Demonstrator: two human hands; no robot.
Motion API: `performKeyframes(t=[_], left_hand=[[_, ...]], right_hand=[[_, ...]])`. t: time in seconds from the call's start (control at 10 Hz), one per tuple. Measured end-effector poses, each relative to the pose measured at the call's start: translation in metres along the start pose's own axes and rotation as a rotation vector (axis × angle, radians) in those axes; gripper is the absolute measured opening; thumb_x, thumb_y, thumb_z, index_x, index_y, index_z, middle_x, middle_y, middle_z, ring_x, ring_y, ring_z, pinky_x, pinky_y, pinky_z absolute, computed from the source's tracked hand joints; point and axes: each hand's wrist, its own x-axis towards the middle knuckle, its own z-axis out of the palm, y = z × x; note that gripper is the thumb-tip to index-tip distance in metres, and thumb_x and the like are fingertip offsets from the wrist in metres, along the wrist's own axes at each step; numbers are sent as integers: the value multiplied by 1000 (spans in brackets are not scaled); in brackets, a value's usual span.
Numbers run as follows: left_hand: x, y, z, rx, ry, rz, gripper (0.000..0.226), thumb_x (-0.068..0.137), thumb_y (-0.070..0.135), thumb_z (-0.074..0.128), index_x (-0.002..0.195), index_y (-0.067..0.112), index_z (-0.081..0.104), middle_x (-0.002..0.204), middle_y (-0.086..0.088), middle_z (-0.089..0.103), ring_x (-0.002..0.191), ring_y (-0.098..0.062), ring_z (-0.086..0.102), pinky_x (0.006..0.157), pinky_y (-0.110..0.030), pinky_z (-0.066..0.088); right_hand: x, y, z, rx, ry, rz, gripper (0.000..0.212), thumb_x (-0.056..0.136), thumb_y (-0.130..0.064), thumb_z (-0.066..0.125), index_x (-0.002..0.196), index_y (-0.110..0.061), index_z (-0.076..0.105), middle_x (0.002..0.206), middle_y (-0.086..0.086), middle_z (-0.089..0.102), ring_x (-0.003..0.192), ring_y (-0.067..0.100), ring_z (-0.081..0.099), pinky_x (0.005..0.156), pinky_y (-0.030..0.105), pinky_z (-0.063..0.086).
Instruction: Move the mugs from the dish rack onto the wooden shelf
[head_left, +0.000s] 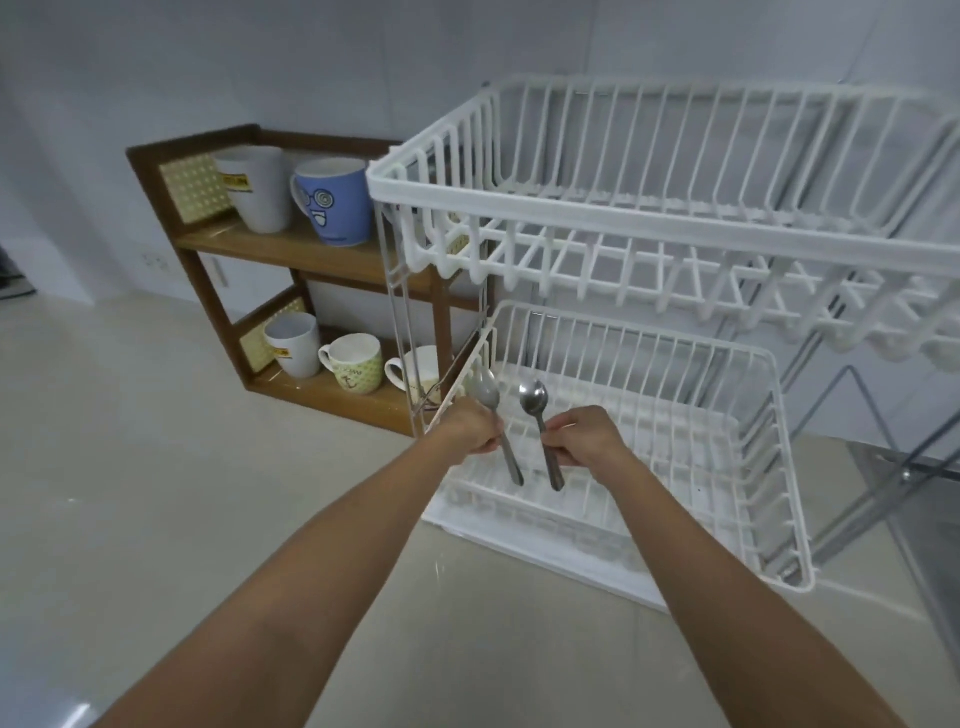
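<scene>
The white two-tier wire dish rack (660, 208) stands on the right; no mug shows in it. The wooden shelf (291, 249) is to its left. On the top board stand a white mug (260, 189) and a blue mug (332, 202). The bottom board holds a white mug (293, 345), a patterned mug (356, 364) and a third white mug (418, 371), partly hidden by the rack's frame. My left hand (475, 431) grips a steel spoon (493, 415) and my right hand (584, 439) grips another steel spoon (540, 421), both bowl-up over the lower basket (727, 415).
A pale countertop (182, 493) spreads to the left and front. The rack stands on a white drip tray (545, 551). Metal legs and a steel sink edge (914, 493) lie at the right. A wall socket (156, 260) is on the white wall behind.
</scene>
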Motion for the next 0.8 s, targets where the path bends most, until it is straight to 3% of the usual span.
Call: performKeyframes(t=[0.1, 0.3, 0.4, 0.5, 0.6, 0.7, 0.8], left_hand=[[10, -3, 13, 85, -18, -17, 9, 92, -3, 57, 85, 1, 60, 77, -12, 57, 60, -13, 55, 54, -19, 53], [24, -2, 20, 103, 44, -43, 5, 90, -5, 58, 87, -1, 59, 80, -17, 59, 65, -24, 62, 50, -25, 57], [28, -5, 23, 223, 56, -23, 1, 89, -1, 61, 89, -1, 62, 89, -20, 66, 81, -31, 69, 71, -37, 61], [30, -13, 25, 341, 64, 4, 8, 87, 4, 66, 91, -3, 65, 100, -23, 71, 88, -31, 72, 82, -41, 59], [33, -16, 24, 435, 89, 37, 20, 84, 9, 70, 99, -3, 66, 102, -21, 71, 92, -29, 71, 83, -41, 58], [28, -14, 24, 668, 191, 185, 22, 85, 18, 68, 102, 5, 65, 105, -15, 70, 102, -30, 65, 87, -36, 53], [24, -15, 21, 628, 220, 301, 16, 89, 17, 61, 103, 9, 64, 106, -13, 69, 102, -30, 63, 87, -37, 51]], right_hand=[[11, 9, 5, -49, 14, -8, 20, 77, 3, 73, 68, -12, 64, 81, 17, 68, 62, 20, 66, 58, 29, 57], [21, 12, 9, -123, 77, -60, 15, 77, -4, 76, 70, -12, 65, 85, 13, 70, 78, 28, 71, 75, 39, 61], [23, 15, 11, -173, 80, -100, 10, 77, -6, 76, 74, -9, 67, 88, 10, 69, 81, 28, 70, 74, 41, 61], [22, 20, 16, -206, 96, -107, 9, 77, -7, 75, 75, -10, 67, 94, 10, 69, 80, 27, 70, 76, 41, 60], [22, 21, 17, -200, 83, -100, 10, 78, -7, 75, 76, -10, 66, 98, 12, 69, 84, 27, 69, 78, 42, 59], [19, 18, 16, -230, 82, -95, 10, 79, -10, 74, 80, -9, 64, 96, 12, 67, 86, 27, 67, 82, 41, 57], [11, 16, 15, -265, 102, -116, 8, 82, -13, 71, 79, -11, 64, 89, 8, 68, 82, 24, 65, 80, 36, 56]])
